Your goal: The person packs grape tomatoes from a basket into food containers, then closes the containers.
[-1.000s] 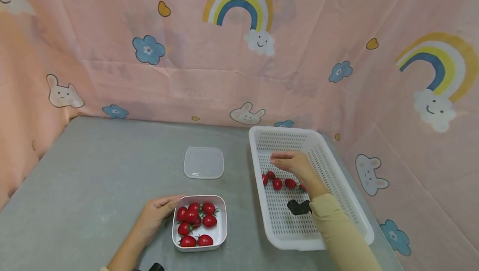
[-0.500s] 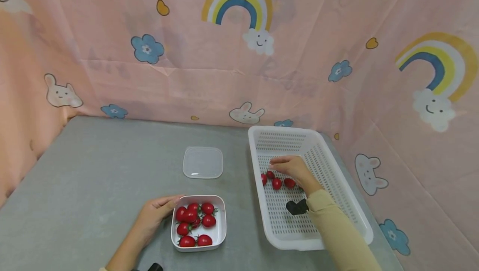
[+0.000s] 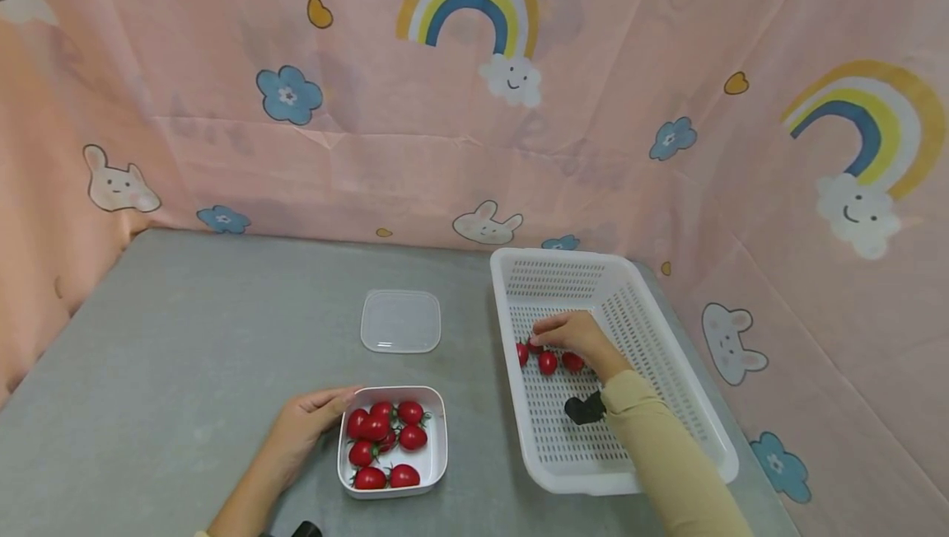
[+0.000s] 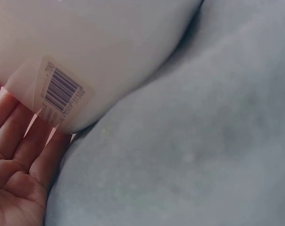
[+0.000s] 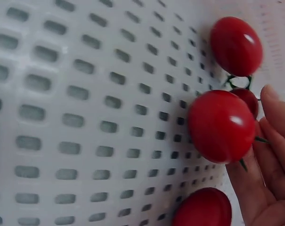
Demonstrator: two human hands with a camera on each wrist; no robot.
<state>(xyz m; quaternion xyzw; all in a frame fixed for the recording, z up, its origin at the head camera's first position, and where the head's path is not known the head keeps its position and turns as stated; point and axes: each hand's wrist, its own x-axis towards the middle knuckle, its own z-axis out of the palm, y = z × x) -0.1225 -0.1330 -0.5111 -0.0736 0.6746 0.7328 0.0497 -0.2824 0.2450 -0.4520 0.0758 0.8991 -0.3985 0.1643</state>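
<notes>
My left hand (image 3: 307, 422) rests against the left side of a white box (image 3: 437, 471), its fingers touching the wall. Inside lie several red cherry tomatoes (image 3: 374, 427). In the left wrist view, straight fingers (image 4: 20, 125) lie along the box's side, beside a barcode label (image 4: 62, 89). My right hand (image 3: 582, 339) reaches down into a white perforated basket (image 3: 563, 479). Its thumb and fingers pinch a small cherry tomato (image 5: 248, 100), partly hidden by a larger tomato (image 5: 221, 126) in the right wrist view. Another tomato (image 3: 547, 362) lies just in front of the hand.
A translucent lid (image 3: 400, 321) lies flat on the grey table (image 3: 222, 339) behind the box. More tomatoes (image 3: 572, 361) sit on the basket's floor. A pink patterned curtain (image 3: 356, 175) hangs along the back and right side.
My right hand has come down in the basket, its fingertips now at the farthest small tomato. The left hand and the box have stayed in place.
</notes>
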